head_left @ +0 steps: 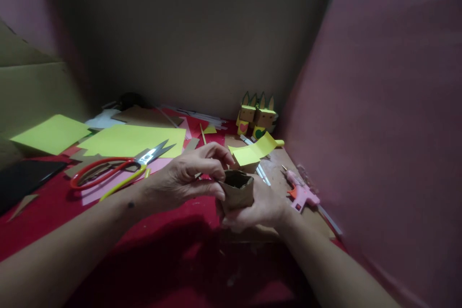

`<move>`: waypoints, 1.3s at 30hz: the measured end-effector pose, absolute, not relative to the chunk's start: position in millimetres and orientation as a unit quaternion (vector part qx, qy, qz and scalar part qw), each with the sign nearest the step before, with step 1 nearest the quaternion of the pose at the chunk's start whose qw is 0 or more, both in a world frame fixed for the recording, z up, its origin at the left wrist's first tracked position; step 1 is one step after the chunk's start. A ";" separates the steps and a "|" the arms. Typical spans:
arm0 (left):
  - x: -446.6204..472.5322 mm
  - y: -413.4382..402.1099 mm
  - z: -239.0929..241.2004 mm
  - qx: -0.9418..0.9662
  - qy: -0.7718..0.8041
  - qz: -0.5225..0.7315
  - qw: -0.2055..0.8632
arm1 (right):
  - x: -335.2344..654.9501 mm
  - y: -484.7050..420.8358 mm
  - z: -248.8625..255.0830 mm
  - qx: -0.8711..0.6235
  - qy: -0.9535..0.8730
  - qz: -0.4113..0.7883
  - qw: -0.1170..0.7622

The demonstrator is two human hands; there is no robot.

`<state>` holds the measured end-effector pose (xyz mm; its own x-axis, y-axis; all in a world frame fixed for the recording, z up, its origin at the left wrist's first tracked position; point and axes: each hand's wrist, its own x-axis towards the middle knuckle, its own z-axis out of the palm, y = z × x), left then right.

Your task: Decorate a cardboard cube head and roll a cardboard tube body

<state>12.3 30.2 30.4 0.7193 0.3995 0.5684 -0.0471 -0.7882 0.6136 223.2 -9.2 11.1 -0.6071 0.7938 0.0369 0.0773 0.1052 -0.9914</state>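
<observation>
A small brown cardboard box point(237, 197) with an open top is held above the red table. My right hand point(263, 204) wraps round its right side and front, thumb across the lower front. With thumb and fingers, my left hand point(195, 173) pinches the box's left upper edge. Just behind the box lies a piece with a yellow top and brown side point(247, 156), beside a curled yellow paper strip point(267, 143). To the right, a pink glue gun point(303, 195) with an orange trigger rests on a cardboard sheet point(285, 156).
Red-and-yellow-handled scissors point(104, 173) lie at left on pink and yellow paper point(133, 139). A dark flat device point(29, 178) sits at far left. Two small cardboard figures point(256, 115) with hearts stand at the back. White sticks point(265, 175) lie behind the box. A pink wall point(397, 130) bounds the right.
</observation>
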 end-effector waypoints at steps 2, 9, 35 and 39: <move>11.0 29.2 33.3 0.875 0.109 0.350 0.317 | 223.2 -10.3 11.3 -0.314 -0.669 0.592 0.323; 10.7 20.5 45.7 0.849 0.154 0.341 0.372 | 223.5 -14.8 10.0 -0.298 -0.644 0.618 0.337; 10.0 24.2 45.4 0.864 0.217 0.290 0.351 | 220.7 -10.5 8.6 -0.305 -0.565 0.681 0.352; 12.3 23.5 44.0 0.861 0.208 0.274 0.376 | 220.2 -13.4 7.1 -0.312 -0.522 0.728 0.316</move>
